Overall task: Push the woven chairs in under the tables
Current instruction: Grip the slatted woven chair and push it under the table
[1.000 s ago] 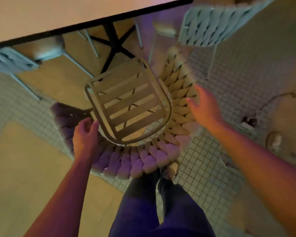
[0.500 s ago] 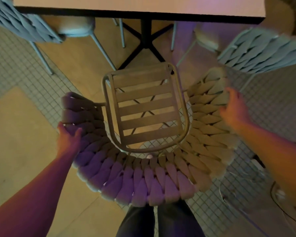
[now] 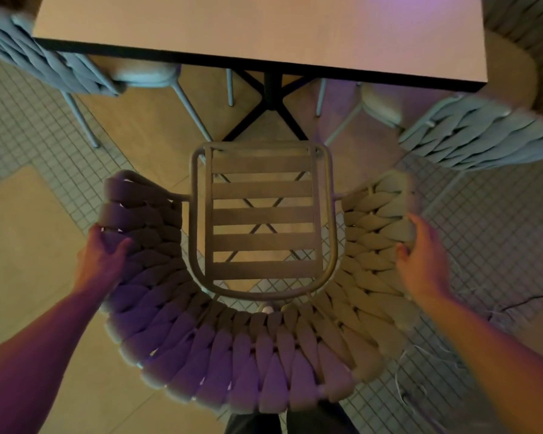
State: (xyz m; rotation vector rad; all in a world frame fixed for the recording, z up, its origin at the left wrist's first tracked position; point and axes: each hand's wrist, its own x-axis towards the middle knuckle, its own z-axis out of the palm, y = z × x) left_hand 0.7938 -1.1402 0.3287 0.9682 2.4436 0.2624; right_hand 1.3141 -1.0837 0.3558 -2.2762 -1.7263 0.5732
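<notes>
Directly below me stands a woven chair (image 3: 251, 358) with a thick braided wrap-around back and a slatted seat, facing the table (image 3: 264, 36). My left hand (image 3: 102, 261) grips the left side of the woven back. My right hand (image 3: 420, 255) grips the right side of it. The seat's front edge sits a little short of the table's near edge, in line with the black cross-shaped table base (image 3: 271, 104).
A blue-grey woven chair (image 3: 44, 61) is tucked at the table's left side and another blue-grey chair (image 3: 480, 136) stands at its right corner. The floor is small square tiles with larger smooth panels. Loose cables (image 3: 427, 380) lie on the tiles at my lower right.
The chair has turned from skewed to square with the table. Both hands have shifted outward along the woven back and closed on its two sides.
</notes>
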